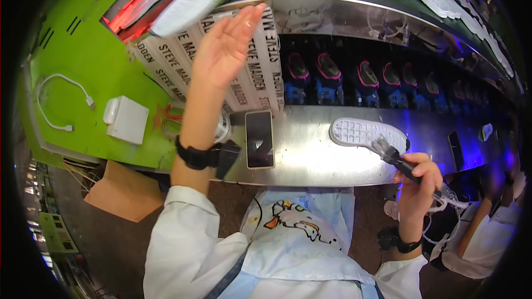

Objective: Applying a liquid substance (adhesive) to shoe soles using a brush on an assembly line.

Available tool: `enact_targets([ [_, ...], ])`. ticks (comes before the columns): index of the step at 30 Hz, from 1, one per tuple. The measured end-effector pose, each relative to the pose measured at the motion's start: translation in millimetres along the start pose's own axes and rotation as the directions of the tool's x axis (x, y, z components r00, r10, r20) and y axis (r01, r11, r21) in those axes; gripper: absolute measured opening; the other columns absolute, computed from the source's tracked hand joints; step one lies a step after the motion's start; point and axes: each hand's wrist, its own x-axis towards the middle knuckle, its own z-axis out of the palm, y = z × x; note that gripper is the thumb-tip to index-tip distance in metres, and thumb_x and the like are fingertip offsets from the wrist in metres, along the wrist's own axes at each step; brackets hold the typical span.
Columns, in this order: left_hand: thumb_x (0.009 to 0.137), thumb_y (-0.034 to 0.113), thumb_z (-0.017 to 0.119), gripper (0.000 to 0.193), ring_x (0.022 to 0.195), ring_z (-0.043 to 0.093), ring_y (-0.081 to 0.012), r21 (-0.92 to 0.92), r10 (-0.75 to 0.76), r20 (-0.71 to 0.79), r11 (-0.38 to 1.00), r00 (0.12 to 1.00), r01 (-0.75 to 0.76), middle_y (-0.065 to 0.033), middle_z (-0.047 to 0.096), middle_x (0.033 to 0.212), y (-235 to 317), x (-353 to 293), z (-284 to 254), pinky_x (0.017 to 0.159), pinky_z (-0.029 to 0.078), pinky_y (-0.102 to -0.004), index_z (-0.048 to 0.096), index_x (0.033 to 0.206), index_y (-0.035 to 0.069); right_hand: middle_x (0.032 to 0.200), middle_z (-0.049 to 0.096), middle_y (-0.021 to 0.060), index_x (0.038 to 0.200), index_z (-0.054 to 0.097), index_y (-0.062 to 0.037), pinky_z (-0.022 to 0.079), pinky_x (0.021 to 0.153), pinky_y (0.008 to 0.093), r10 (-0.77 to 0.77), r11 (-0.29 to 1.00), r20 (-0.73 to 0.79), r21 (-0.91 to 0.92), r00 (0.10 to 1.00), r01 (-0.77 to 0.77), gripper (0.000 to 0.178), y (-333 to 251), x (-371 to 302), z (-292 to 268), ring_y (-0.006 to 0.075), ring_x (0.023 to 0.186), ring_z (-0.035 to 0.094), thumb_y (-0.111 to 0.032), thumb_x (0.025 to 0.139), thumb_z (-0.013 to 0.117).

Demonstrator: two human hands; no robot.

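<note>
My left hand [227,50] is raised with its fingers stretched out and nothing in them. Its fingertips are near a long white sole [202,0] at the edge of the upper shelf. In my right hand [421,185] is a black-handled brush [402,163] with a pale, see-through tip. A clear tube [451,202] hangs by that hand. The tip overlaps the front edge of a white shoe sole [366,131], which lies on the metal bench with its gridded side up. Whether the tip touches the sole, I cannot tell.
A phone [260,139] lies on the metal bench [305,166], beside a printed box [249,77]. Several dark shoes [332,75] stand at the back. On the green surface are a white box [127,120] and a cable [61,77]. A person [476,238] sits at right.
</note>
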Motion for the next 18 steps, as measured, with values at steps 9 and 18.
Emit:
enact_targets([
  [9, 0.086, 0.053, 0.048, 0.059, 0.114, 0.055, -0.0397, 0.269, 0.6, 0.107, -0.785, 0.793, 0.558, -0.0199, 0.059, 0.122, 100, 143, 13, 0.098, 0.043, -0.0428, 0.063, 0.116, 0.005, 0.118, 0.056, 0.0223, 0.102, 0.059, -0.0021, 0.056, 0.066, 0.0283, 0.227, 0.973, -0.183, 0.012, 0.957, -0.228, 0.024, 14, -11, 20, 0.0209, 0.083, 0.063, 0.006, 0.079, 0.061],
  [18, 0.084, 0.01, 0.059, 0.025, 0.082, 0.062, -0.0215, 0.972, 0.566, 0.229, -0.094, 0.792, -0.215, -0.0115, 0.061, 0.09, 61, 75, 53, 0.072, 0.054, -0.0351, 0.054, 0.106, -0.002, 0.111, 0.06, 0.0248, 0.103, 0.057, 0.0015, 0.054, 0.065, 0.0313, 0.306, 0.952, -0.279, 0.075, 0.91, -0.297, 0.026, 21, -21, -5, 0.0211, 0.073, 0.062, 0.006, 0.078, 0.061],
])
